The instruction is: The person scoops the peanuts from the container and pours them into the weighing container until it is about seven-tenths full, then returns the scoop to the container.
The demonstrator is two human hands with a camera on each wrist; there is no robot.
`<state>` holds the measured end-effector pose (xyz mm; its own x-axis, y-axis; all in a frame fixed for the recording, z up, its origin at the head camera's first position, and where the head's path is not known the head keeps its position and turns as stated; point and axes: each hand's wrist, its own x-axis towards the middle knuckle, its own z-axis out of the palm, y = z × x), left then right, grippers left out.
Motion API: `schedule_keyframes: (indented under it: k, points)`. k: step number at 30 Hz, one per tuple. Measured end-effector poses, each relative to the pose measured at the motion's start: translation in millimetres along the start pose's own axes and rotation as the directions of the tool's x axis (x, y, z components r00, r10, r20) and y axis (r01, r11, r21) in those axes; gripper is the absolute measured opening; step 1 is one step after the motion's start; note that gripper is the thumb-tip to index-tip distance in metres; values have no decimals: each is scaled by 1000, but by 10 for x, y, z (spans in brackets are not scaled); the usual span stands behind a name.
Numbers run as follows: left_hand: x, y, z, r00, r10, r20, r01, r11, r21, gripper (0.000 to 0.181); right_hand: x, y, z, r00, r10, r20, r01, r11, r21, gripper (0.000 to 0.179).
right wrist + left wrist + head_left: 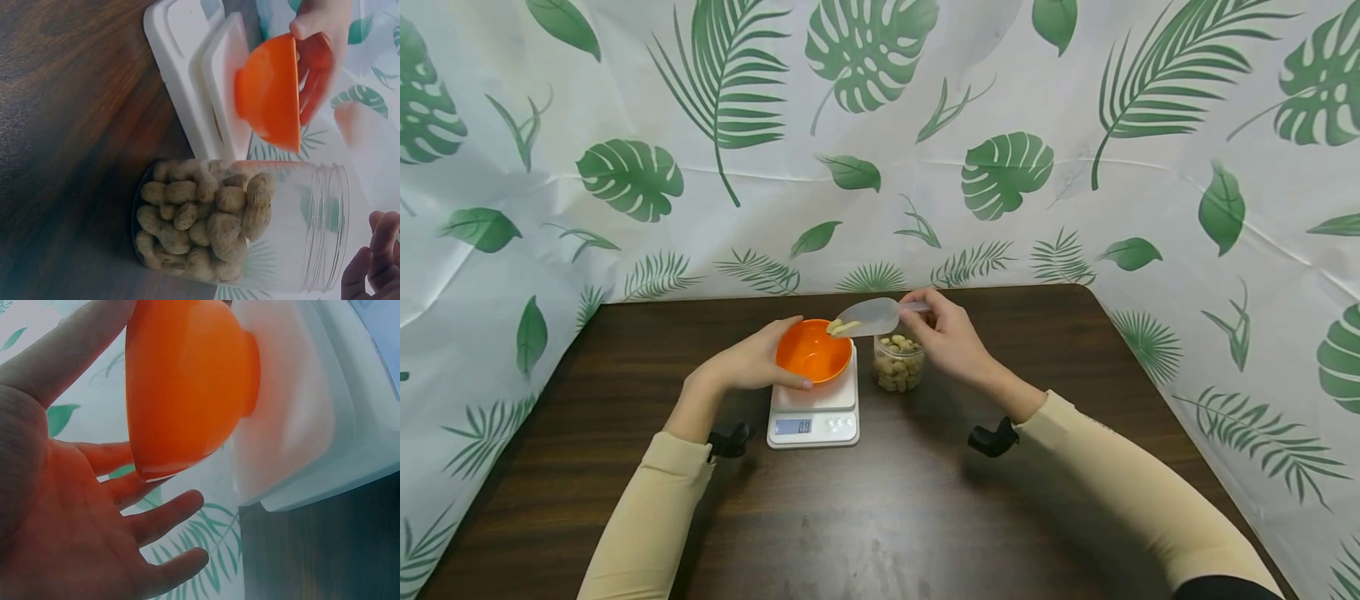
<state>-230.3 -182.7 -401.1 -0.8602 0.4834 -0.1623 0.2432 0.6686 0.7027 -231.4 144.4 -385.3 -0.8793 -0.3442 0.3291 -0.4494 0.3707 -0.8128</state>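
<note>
Pinching the scoop of peanuts in the right hand over the rim of the orange bowl, seemingly against spills, and apparently steadying that bowl, on the scale toward the far edge of the table, between thumb and spread fingers of the left hand.

The dark wood-grain counter bears a white scale and, between its two and three o'clock, a clear peanut jar.
</note>
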Motion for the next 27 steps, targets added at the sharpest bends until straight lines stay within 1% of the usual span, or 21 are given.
schedule_keyframes:
  k: [5, 12, 15, 22, 27]
  points:
    - [1, -14, -3, 1000, -2, -5, 2, 1000, 0, 106, 26, -19, 48, 1000, -18, 10, 19, 999, -29, 22]
    - [12, -22, 9, 999, 26, -20, -26, 1000, 4, 106, 52, -30, 100, 999, -26, 42, 29, 998, -58, 19]
    - [19, -24, 12, 999, 32, -21, -33, 999, -5, 106, 61, -37, 103, 998, -39, 52, 42, 997, -71, 19]
    - [10, -15, 12, 1000, 22, -21, -23, 999, -27, 105, 90, -62, 92, 994, -78, 70, 86, 989, -120, 18]
    - [24, -26, 16, 999, 39, -23, -39, 999, -32, 104, 96, -98, 80, 991, -91, 93, 105, 982, -156, 19]
